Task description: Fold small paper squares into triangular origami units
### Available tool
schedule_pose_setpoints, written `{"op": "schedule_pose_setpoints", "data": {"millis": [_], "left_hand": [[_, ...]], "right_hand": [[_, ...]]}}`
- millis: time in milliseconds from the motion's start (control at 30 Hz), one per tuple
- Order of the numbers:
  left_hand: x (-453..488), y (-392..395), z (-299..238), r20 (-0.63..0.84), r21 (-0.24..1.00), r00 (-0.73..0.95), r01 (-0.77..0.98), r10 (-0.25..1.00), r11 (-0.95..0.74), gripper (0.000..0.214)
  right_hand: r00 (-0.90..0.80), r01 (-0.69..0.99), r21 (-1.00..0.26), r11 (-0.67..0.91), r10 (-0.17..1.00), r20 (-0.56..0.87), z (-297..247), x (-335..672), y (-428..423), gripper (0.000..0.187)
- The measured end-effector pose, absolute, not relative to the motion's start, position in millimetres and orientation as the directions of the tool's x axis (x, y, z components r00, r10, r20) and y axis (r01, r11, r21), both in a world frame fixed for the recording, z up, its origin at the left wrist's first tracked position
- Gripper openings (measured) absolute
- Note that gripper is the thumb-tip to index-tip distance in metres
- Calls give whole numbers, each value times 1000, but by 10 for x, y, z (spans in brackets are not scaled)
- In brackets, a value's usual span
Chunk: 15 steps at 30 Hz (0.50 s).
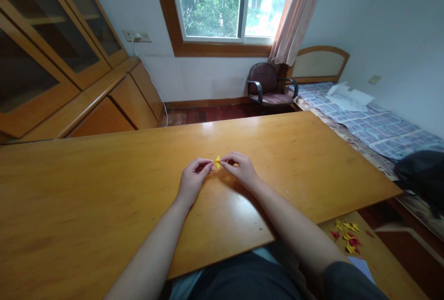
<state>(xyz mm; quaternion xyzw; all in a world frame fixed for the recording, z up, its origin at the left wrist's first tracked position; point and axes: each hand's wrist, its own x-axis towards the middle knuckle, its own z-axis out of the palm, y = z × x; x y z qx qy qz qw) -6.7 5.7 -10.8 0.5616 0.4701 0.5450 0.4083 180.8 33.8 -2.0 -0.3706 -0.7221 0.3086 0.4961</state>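
Observation:
Between my two hands, just above the wooden table (114,198), is a small yellow folded-paper crane (218,161) with pointed tips sticking up and down. My left hand (197,170) pinches its left end between thumb and fingers. On the opposite side, my right hand (240,165) grips the right end in a similar pinch. The fingertips cover both ends of the paper, so only its middle shows.
Several yellow and red folded-paper pieces (350,237) lie on a lower wooden surface (388,267) at the right, near a pale paper sheet (361,267). Beyond the table stand a brown armchair (267,82), a bed (388,128) and a glass-fronted cabinet (100,71). A black bag (421,175) rests on the bed.

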Motion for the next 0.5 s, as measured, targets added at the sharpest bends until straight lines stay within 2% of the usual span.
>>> {"op": "schedule_pose_setpoints", "data": {"millis": [500], "left_hand": [[-80, 52, -101, 306, 927, 28, 219, 952, -304, 13]], "right_hand": [[-291, 205, -805, 557, 820, 494, -25, 1784, 326, 10]]}}
